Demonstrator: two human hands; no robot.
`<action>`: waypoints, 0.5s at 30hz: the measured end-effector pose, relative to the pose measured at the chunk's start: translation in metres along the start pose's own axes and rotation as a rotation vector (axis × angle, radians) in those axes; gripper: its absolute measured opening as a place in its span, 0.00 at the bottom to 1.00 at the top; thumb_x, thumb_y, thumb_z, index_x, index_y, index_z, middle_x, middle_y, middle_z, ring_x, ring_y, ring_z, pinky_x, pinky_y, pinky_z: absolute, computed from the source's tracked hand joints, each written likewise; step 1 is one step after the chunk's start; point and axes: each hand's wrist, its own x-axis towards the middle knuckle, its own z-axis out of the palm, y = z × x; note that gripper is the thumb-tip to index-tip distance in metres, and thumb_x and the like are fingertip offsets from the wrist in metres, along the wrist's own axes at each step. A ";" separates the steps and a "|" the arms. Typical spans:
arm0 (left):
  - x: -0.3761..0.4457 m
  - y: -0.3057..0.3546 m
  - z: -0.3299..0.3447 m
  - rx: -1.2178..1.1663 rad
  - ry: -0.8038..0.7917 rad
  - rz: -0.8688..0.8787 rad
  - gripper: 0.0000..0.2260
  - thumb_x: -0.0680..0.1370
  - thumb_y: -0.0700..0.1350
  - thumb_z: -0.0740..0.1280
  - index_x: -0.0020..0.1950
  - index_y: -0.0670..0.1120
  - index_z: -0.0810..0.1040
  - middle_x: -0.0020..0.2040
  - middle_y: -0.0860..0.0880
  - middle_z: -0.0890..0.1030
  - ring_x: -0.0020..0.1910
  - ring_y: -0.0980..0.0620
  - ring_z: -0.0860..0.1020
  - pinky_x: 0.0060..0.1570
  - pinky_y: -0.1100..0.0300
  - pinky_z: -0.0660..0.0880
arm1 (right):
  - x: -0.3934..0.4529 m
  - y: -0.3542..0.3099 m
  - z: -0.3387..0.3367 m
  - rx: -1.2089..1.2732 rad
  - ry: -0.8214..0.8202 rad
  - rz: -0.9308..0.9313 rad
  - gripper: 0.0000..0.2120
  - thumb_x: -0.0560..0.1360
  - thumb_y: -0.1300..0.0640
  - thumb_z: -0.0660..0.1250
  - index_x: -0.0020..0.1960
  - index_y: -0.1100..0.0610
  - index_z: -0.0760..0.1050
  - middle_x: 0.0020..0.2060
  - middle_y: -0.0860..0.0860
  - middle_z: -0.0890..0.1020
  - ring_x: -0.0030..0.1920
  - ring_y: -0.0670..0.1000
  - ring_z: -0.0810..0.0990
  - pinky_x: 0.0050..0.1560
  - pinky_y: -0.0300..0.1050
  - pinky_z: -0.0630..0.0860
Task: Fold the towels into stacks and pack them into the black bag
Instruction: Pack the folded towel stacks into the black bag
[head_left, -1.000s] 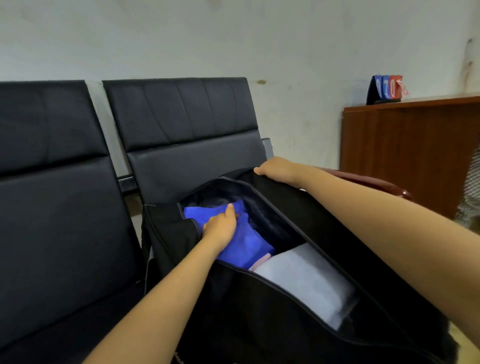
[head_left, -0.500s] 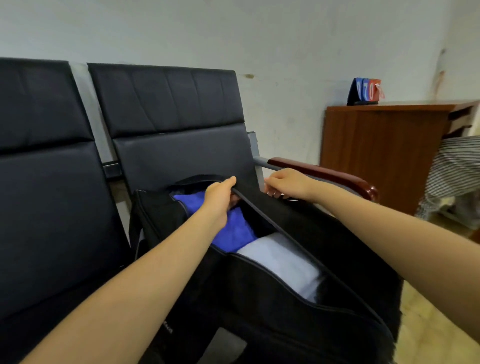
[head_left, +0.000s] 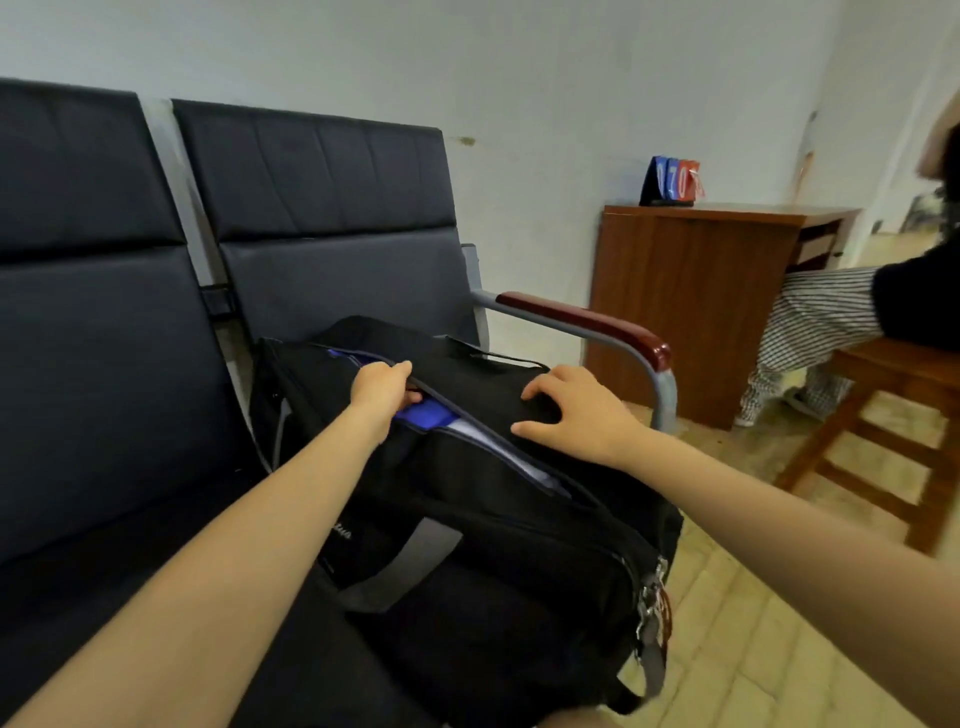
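Head: left hand (head_left: 382, 389) pinches bag (head_left: 519, 519) edge

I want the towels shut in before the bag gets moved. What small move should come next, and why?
Probably draw the left hand along the opening toward the near end, closing it. The black bag still gapes, with the blue towel and white towel showing, while the right hand already presses the flap flat. Whether the fingers pinch a zipper pull is unclear.
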 end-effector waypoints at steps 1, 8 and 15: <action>-0.005 -0.003 0.001 0.117 -0.053 0.082 0.12 0.82 0.44 0.59 0.40 0.44 0.72 0.41 0.44 0.80 0.30 0.51 0.80 0.41 0.56 0.79 | -0.008 -0.001 0.001 -0.012 -0.025 0.022 0.24 0.72 0.37 0.66 0.64 0.47 0.72 0.60 0.50 0.73 0.62 0.51 0.70 0.63 0.50 0.71; -0.049 -0.015 -0.031 1.048 -0.457 0.658 0.12 0.81 0.55 0.57 0.49 0.54 0.78 0.50 0.54 0.78 0.52 0.54 0.74 0.57 0.55 0.69 | -0.036 0.009 -0.004 0.039 0.070 0.214 0.31 0.72 0.36 0.66 0.69 0.51 0.68 0.65 0.54 0.71 0.65 0.55 0.70 0.65 0.51 0.71; -0.054 -0.026 -0.031 0.937 -0.305 1.000 0.04 0.79 0.48 0.64 0.47 0.48 0.76 0.43 0.54 0.74 0.47 0.53 0.71 0.52 0.56 0.68 | -0.045 0.028 -0.008 0.075 -0.069 0.431 0.25 0.77 0.36 0.58 0.59 0.55 0.74 0.50 0.52 0.81 0.48 0.51 0.79 0.45 0.43 0.75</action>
